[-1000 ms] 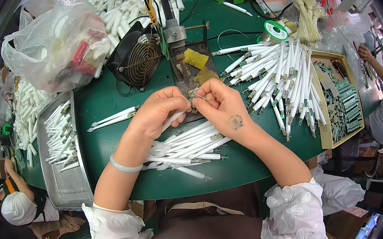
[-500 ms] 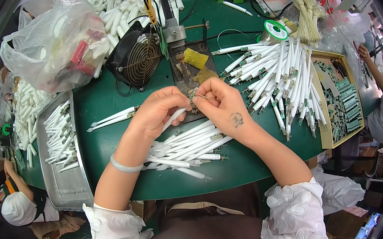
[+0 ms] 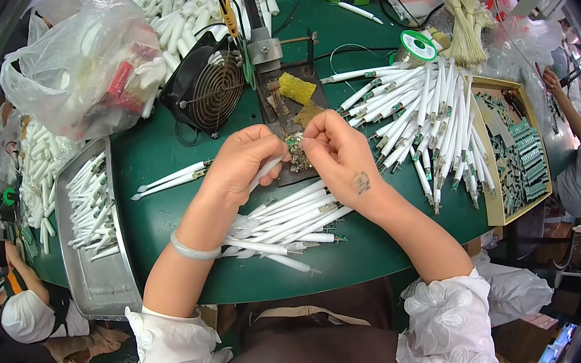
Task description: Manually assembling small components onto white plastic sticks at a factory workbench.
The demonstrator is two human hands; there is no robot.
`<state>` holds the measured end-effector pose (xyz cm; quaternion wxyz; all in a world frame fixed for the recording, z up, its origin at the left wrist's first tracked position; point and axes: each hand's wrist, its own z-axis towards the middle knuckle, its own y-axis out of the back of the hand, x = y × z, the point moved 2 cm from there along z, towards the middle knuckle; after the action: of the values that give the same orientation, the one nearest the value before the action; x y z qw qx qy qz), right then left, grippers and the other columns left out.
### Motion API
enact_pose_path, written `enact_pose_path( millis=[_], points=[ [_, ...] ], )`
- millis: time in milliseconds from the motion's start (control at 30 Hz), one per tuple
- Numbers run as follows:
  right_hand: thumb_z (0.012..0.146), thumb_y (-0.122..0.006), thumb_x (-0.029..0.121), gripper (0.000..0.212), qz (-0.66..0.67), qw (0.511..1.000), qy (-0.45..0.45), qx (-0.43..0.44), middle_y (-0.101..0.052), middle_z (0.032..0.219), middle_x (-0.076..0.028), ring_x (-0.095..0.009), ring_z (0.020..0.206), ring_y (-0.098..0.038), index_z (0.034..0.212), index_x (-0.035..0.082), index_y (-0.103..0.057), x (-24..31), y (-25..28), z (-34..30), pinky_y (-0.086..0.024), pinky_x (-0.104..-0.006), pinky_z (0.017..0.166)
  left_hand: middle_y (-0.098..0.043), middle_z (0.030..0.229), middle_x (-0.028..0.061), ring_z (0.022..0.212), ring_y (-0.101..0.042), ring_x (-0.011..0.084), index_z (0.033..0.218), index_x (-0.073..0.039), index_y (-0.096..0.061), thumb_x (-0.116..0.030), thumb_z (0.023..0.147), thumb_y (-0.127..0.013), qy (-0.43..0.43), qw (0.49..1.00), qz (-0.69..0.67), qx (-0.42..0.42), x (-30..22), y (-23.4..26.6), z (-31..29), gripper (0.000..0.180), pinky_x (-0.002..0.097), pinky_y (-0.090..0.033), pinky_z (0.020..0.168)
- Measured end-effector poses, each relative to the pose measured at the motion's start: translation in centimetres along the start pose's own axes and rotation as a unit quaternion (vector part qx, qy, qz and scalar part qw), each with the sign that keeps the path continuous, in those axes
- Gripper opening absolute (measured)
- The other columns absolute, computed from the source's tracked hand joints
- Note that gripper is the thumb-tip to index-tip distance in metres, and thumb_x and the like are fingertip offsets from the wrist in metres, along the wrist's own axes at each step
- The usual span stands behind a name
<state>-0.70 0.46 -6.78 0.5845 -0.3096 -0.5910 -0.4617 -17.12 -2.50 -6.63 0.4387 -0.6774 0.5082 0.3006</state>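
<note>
My left hand (image 3: 244,158) is closed around a slim white plastic tube (image 3: 267,170), which slants up between thumb and fingers. A small green circuit piece (image 3: 291,140) shows at the tube's upper end. Close beside it, my right hand (image 3: 336,154) is pinched with thumb against fingers; whatever sits in the pinch is too small or hidden to make out. Behind the fingertips lies a clump of small metallic bits (image 3: 299,159) on a dark board. Below both hands, a bundle of white tubes with bare metal ends (image 3: 286,220) lies on the green table (image 3: 250,281).
A black fan (image 3: 204,86) and a clamped tool holder (image 3: 265,51) stand beyond my hands, near a yellow sponge (image 3: 297,88). Rightward lie more white tubes (image 3: 419,117), a solder spool (image 3: 418,47) and a box of circuit boards (image 3: 493,204). A metal tray (image 3: 90,270) sits left.
My right fingertips have shifted slightly up, and the thin wire seen at them before no longer shows. The green circuit end of the tube has come into sight. My left hand has barely moved.
</note>
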Motion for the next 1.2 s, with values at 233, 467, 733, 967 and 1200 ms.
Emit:
enact_pose_path(
  millis=[233,467,733,967,1200],
  points=[
    [0.084,-0.062,0.003,0.008,-0.081,0.991,0.105,0.004,-0.05,0.071,0.002,-0.001,0.058,-0.04,0.084,0.001,-0.055,0.8,0.1,-0.3,-0.035,-0.0182,0.05,-0.061,0.066,0.0084,0.046,-0.049,0.0106,0.069,-0.005,-0.051,-0.002,0.076,-0.06,-0.018,0.999,-0.026,-0.009,-0.1,0.0,0.1,0.012,0.0237,-0.034,0.039],
    [0.084,-0.063,0.003,0.007,-0.069,0.989,0.133,-0.007,-0.051,0.072,0.002,-0.001,0.056,-0.04,0.085,0.0,-0.057,1.1,0.0,-0.3,-0.035,-0.0184,0.049,-0.061,0.066,0.0079,0.046,-0.048,0.01,0.069,-0.006,-0.051,-0.001,0.076,-0.059,-0.035,0.999,-0.028,-0.018,-0.3,-0.4,-0.1,0.012,0.023,-0.033,0.039],
    [0.083,-0.063,0.002,0.007,-0.066,0.988,0.138,-0.015,-0.05,0.07,0.003,-0.001,0.056,-0.039,0.083,0.0,-0.056,1.2,0.0,-0.3,-0.033,-0.0178,0.048,-0.059,0.062,0.0065,0.045,-0.048,0.0097,0.067,-0.006,-0.051,-0.002,0.076,-0.06,-0.048,0.999,-0.007,-0.024,-0.4,-0.4,-0.3,0.013,0.0229,-0.032,0.039],
    [0.082,-0.064,0.001,0.008,-0.067,0.988,0.138,-0.011,-0.048,0.067,0.004,-0.001,0.055,-0.038,0.081,0.001,-0.056,1.1,0.0,-0.3,-0.032,-0.0176,0.047,-0.059,0.062,0.0058,0.045,-0.048,0.0094,0.068,-0.006,-0.052,-0.003,0.076,-0.061,-0.036,0.999,-0.006,-0.031,-0.1,-0.1,-0.3,0.013,0.0228,-0.033,0.039],
    [0.082,-0.064,0.001,0.007,-0.068,0.989,0.132,-0.006,-0.05,0.07,0.002,-0.001,0.056,-0.04,0.084,0.0,-0.057,1.0,-0.1,-0.3,-0.033,-0.0179,0.048,-0.059,0.064,0.0061,0.046,-0.048,0.0091,0.069,-0.006,-0.052,-0.003,0.077,-0.059,-0.042,0.999,-0.015,-0.027,-0.3,-0.2,-0.3,0.012,0.0224,-0.033,0.039]
  ],
)
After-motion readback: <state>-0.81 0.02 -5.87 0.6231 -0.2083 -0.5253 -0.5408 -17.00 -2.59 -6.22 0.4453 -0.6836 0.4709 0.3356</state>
